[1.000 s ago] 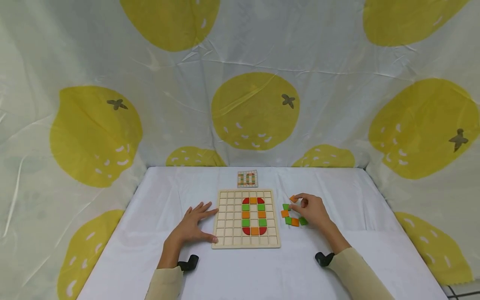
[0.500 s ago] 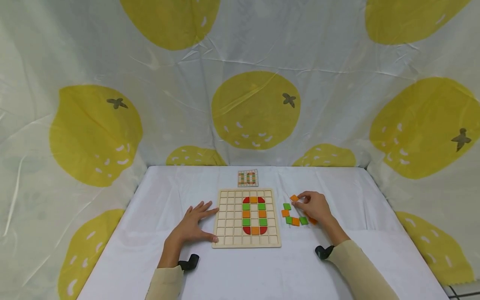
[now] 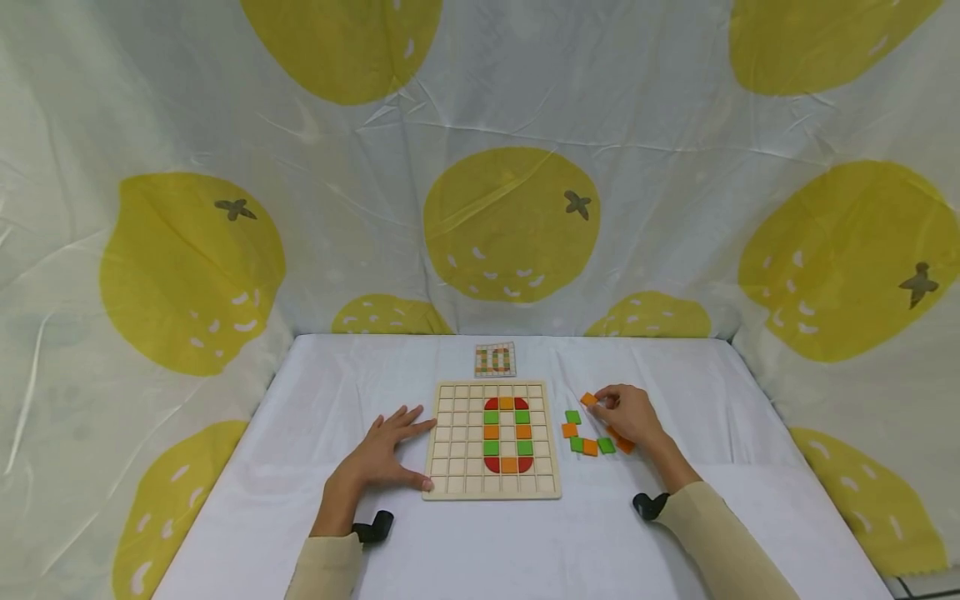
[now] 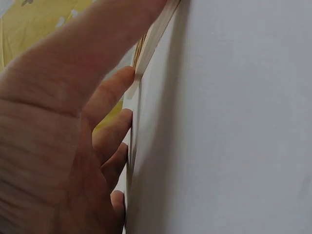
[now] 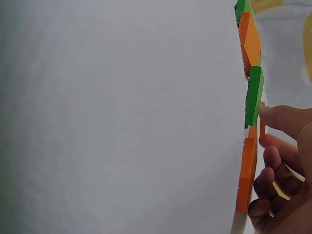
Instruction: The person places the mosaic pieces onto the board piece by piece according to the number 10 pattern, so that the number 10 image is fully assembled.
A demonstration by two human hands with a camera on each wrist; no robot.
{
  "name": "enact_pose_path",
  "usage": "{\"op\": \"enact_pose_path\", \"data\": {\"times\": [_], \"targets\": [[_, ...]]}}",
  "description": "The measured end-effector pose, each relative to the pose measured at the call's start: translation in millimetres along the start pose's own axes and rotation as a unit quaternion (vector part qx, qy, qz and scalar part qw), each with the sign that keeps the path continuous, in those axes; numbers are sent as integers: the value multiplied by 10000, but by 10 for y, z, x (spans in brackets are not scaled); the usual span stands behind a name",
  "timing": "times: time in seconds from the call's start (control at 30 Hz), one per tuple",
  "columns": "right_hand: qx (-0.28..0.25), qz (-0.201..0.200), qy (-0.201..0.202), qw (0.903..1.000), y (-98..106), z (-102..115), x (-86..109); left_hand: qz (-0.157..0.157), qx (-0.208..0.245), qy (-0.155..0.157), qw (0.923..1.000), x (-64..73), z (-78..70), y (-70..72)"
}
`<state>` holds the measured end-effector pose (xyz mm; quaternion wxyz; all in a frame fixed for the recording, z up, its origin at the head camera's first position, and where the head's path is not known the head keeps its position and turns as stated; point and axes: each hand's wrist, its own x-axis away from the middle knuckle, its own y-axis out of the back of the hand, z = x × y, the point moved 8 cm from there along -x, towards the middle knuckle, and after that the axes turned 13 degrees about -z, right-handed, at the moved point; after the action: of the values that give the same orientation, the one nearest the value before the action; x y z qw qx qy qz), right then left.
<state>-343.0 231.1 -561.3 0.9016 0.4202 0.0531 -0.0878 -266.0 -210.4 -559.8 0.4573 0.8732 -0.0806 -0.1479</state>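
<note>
White cloth, lightly creased, covers the table (image 3: 480,554); behind and on both sides hangs glossy white fabric (image 3: 337,196) printed with big yellow lemons, with wrinkles along the back. A sliver of pale tiled floor (image 3: 930,586) shows at bottom right. Square wooden grid board (image 3: 456,442) lies flat mid-table, a red, green and orange tile ring (image 3: 491,432) shaped like a 0 set in its right half. Small pattern card (image 3: 495,360) sits on the cloth just past the board's far edge. Left hand (image 3: 384,450) has fingers spread, holding nothing, index fingertip touching the board's left edge and thumb at its near left corner. Right hand (image 3: 632,415), right of the board, pinches an orange square tile (image 3: 588,400) between thumb and index, other fingers curled; hard to tell whether that tile is off the cloth. Loose green and orange tiles (image 3: 590,447) lie in a rough curve between board and right hand, some partly under the hand in the head view. Beige sleeves (image 3: 720,537), black wrist device (image 3: 375,527) on each arm.
</note>
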Motion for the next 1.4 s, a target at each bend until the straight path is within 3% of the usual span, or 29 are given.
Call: {"op": "enact_pose_path", "data": {"times": [0.33, 0.63, 0.87, 1.03, 1.4], "targets": [[-256, 30, 97, 9996, -46, 133, 11, -162, -491, -204, 9985, 3, -2, 31], [-610, 115, 446, 9971, -148, 509, 21, -201, -683, -146, 9974, -9, -25, 72], [-863, 342, 907, 9915, -424, 901, 60, -123, -679, -88, 9976, -13, -50, 84], [-1115, 476, 1282, 9843, -644, 1265, 80, -149, -672, -231, 9974, -16, -34, 74], [-1036, 1116, 1829, 9713, -1257, 1775, 128, -5, -546, -224, 9983, -59, -18, 61]]}}
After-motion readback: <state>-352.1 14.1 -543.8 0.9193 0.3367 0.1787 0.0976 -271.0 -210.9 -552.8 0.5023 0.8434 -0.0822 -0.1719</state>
